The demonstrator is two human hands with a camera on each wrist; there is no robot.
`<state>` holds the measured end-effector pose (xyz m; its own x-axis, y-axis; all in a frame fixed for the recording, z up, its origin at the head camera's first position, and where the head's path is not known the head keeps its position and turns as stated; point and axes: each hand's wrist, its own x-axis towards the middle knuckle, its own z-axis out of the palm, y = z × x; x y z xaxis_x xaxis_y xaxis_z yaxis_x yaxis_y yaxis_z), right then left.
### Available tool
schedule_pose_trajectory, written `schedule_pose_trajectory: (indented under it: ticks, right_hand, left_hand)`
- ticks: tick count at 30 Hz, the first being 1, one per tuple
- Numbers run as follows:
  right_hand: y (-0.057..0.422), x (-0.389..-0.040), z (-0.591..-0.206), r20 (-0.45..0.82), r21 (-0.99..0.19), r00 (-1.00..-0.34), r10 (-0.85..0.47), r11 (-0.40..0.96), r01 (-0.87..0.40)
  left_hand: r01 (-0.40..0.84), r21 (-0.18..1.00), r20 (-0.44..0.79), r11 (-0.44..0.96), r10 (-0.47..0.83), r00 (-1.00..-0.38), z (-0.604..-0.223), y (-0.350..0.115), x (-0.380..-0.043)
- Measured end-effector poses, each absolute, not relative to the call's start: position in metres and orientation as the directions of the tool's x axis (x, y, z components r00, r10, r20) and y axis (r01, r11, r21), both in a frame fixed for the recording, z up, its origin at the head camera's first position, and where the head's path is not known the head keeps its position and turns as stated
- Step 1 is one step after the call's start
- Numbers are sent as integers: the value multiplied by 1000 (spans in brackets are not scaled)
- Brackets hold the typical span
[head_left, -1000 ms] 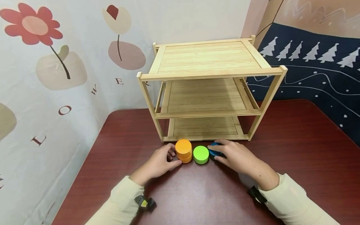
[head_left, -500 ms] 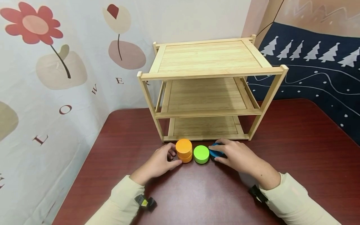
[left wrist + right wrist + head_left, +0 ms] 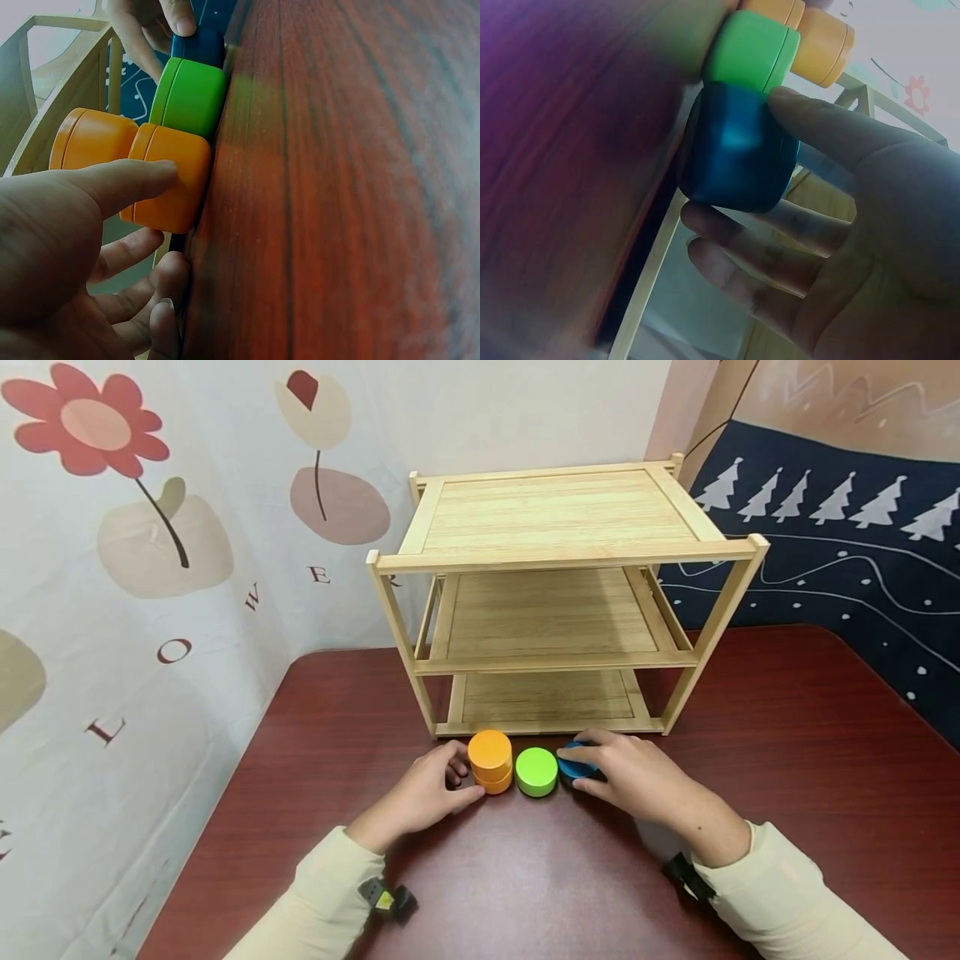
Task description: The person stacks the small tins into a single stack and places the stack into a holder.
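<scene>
Two small round orange jars stand one on the other in the head view, the upper orange jar (image 3: 490,752) sitting on the lower orange jar (image 3: 176,187). My left hand (image 3: 427,787) is at their left side; its thumb lies against the lower jar and its fingers curl behind. Just right of the stack is a green jar (image 3: 536,772), touched by neither hand as far as I can see. A dark blue jar (image 3: 739,150) follows, partly covered in the head view by my right hand (image 3: 641,779), which holds it between thumb and fingers.
A three-tier wooden shelf (image 3: 562,514) stands on the reddish-brown table (image 3: 510,877) right behind the jars. Its bottom front bar (image 3: 551,727) runs close behind them. Printed cloths (image 3: 247,527) hang along the left and back.
</scene>
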<state>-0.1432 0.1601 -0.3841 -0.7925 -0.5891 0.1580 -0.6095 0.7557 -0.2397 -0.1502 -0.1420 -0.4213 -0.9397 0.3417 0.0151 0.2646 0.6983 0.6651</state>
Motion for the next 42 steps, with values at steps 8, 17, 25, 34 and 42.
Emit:
schedule_pose_trajectory:
  ticks: [8,17,25,34,42]
  right_hand:
    - [160,-142,-381,176,-232,-789,-589,754,-615]
    - [161,-139,-380,183,-227,-790,-585,757,-613]
    - [161,-139,-380,203,-237,-784,-587,747,-621]
    - [159,-138,-376,207,-241,-784,-585,746,-620]
    - [158,-136,-374,220,-242,-777,-590,739,-629]
  left_hand:
    - [242,666,0,706,324,-946,-420,-141,-149]
    - [258,669,3,697,344,-939,-420,-141,-149]
    - [266,677,8,686,355,-935,-420,-142,-149]
    - [272,673,16,688,354,-935,-420,-144,-149]
    - [273,669,14,692,356,-934,-422,-144,-149]
